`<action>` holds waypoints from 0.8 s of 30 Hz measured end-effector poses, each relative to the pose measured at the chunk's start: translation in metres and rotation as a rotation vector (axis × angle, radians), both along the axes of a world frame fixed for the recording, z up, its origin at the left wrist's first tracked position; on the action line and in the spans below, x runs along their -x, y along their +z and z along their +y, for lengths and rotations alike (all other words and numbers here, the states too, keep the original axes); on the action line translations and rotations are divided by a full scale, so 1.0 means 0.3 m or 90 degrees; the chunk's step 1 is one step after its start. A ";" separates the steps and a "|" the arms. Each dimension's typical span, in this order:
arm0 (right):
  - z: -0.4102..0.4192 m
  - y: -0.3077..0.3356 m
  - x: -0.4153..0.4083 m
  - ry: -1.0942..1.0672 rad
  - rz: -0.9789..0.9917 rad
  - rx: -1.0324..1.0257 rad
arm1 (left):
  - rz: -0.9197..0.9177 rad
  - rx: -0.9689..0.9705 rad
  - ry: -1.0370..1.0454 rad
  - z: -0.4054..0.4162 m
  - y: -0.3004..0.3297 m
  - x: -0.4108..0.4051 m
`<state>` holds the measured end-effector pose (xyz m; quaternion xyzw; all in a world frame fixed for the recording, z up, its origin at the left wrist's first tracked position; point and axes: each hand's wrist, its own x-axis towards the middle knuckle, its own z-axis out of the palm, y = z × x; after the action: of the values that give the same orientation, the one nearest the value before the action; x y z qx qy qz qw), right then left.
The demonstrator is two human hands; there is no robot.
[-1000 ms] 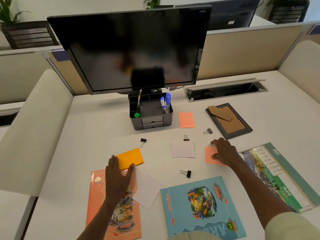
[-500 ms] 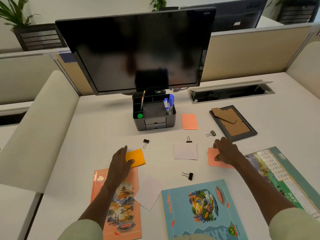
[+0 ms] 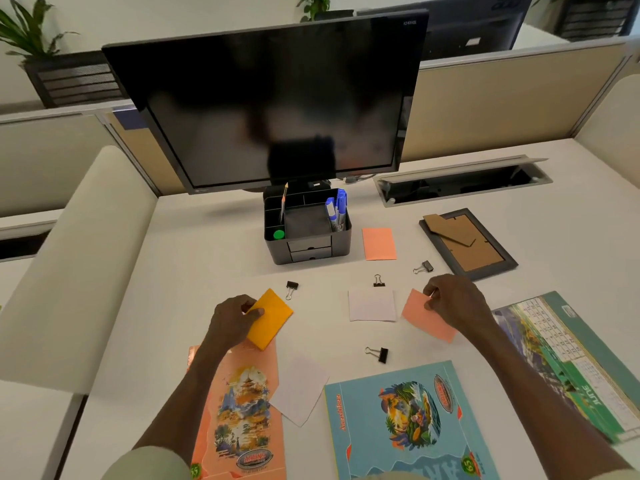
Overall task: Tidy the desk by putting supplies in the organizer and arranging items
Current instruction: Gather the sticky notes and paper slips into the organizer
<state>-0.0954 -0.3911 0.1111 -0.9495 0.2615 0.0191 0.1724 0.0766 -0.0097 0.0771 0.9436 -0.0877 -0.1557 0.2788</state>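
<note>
1. White desk (image 3: 207,258) surface, fenced by beige partitions, carries the whole scene in front of a dark monitor (image 3: 270,102).
2. An orange note pad (image 3: 272,318) is now pinched by the left hand (image 3: 230,322), thumb on top; half a second earlier the fingers only lay flat on it, and it is now tilted with its far corner raised off the desk.
3. A pink note (image 3: 427,320) is pinched at its upper edge by the right hand (image 3: 457,303); earlier it was merely pressed under the palm.
4. Both grasps are judged to be complete, so carrying the papers to the organizer (image 3: 308,230), which stands near the monitor base and well apart from both hands, appears to be the step in hand.
5. Still loose on the desk are a white note (image 3: 372,305) between the hands, a second pink note (image 3: 379,243) just beside the organizer, and four binder clips, the nearest one (image 3: 379,354) lying below the white note.
6. Blue markers (image 3: 336,209) already stand in the organizer.
7. On writing: the calendar (image 3: 568,362) at the right shows "JUNE" upside down; the badges on the orange booklet (image 3: 242,410) and blue booklet (image 3: 408,420) are too blurred to be read with confidence.
</note>
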 end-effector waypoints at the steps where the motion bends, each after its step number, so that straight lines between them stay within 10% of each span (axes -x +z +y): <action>1: 0.005 0.025 -0.003 -0.003 -0.007 -0.013 | -0.005 0.012 0.004 -0.005 0.023 0.007; 15: 0.371 0.255 -0.107 0.076 -0.274 -0.134 | 0.210 0.467 0.225 -0.336 0.193 0.329; 24: 0.590 0.137 -0.174 0.136 -0.170 -0.140 | 0.455 0.758 0.383 -0.397 0.202 0.387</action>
<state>-0.0432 -0.2143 0.1521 -0.9414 0.1303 -0.0601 0.3053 -0.0394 -0.1289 0.1377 0.5089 0.1998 -0.2955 0.7835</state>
